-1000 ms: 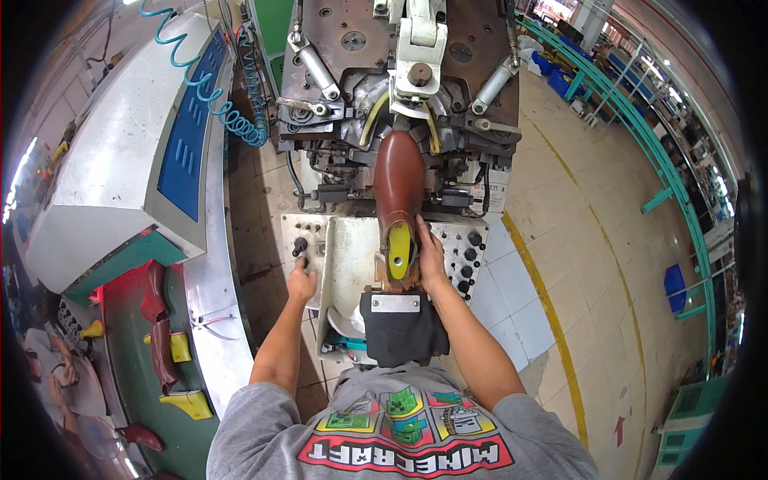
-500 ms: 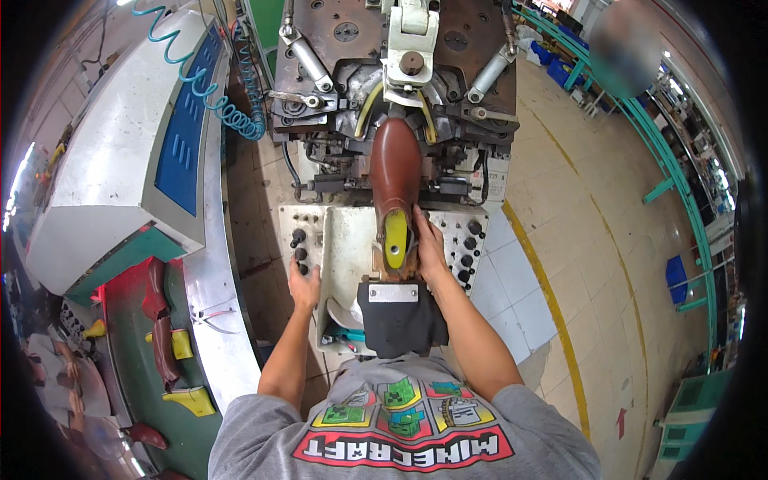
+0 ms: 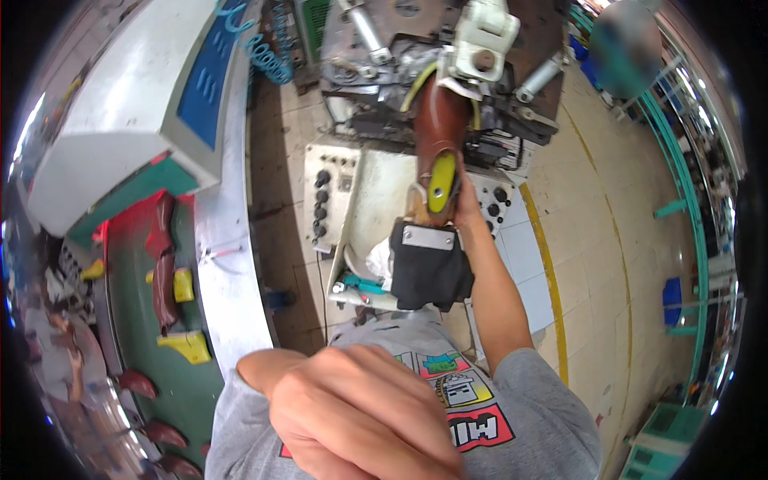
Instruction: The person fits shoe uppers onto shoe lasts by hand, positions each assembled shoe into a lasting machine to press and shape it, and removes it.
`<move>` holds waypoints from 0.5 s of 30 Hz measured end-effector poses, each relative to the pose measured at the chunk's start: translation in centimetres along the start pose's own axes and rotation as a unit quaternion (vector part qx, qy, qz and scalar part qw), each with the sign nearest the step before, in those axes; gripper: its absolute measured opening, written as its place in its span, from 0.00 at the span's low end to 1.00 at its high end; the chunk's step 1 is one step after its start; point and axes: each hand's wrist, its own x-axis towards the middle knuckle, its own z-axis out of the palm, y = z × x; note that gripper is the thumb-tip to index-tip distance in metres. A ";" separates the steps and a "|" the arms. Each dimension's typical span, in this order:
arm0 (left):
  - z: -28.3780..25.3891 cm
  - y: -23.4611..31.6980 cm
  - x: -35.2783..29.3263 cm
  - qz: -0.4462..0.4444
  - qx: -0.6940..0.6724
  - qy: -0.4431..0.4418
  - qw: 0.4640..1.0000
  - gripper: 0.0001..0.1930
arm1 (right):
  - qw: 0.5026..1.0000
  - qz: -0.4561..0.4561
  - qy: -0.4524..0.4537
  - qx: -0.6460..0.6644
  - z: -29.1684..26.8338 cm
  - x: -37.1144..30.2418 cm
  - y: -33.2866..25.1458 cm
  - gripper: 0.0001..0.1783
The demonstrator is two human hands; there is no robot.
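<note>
A brown leather shoe upper [image 3: 442,120] sits on a yellow shoe last [image 3: 442,178], its toe pushed in under the white press head [image 3: 486,40] of a machine. The last's top, with a round hole, shows through the shoe opening. My right hand [image 3: 467,204] is closed on the right side of the shoe near the heel, its fingertips partly hidden. Close to the camera, at chest level, my left hand [image 3: 360,408] is raised with fingers bent and pressed together. Its fingertips are out of sight, so anything in them is hidden. Below the heel hangs a black flap [image 3: 432,268] with a metal plate.
Control panels with black knobs [image 3: 322,196] flank a white tray [image 3: 380,184]. At left, a green-surfaced table [image 3: 192,384] carries brown uppers and yellow lasts beside a grey-white machine cabinet [image 3: 104,144]. Pliers [image 3: 220,253] lie on the metal edge. Another person works at far left.
My left hand has left the left knobs and come up close to the camera. The shoe's toe is now farther under the press head, with my right hand still at its heel. The view has shifted.
</note>
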 end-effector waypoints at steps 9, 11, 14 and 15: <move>0.8 6.8 -5.0 0.042 -0.094 0.016 0.995 0.15 | 0.997 -0.029 0.022 -0.062 -6.6 4.4 2.5 0.26; 1.8 7.7 -5.6 0.063 -0.066 0.013 0.996 0.17 | 0.995 -0.028 -0.009 -0.098 -7.7 5.0 2.4 0.26; 4.1 6.7 -5.6 0.050 -0.231 0.122 0.964 0.12 | 0.992 -0.025 0.069 -0.104 -8.1 5.5 2.2 0.28; 4.1 4.0 -3.6 0.320 -0.117 0.126 0.932 0.12 | 0.989 -0.061 0.061 -0.124 -7.9 5.5 2.1 0.28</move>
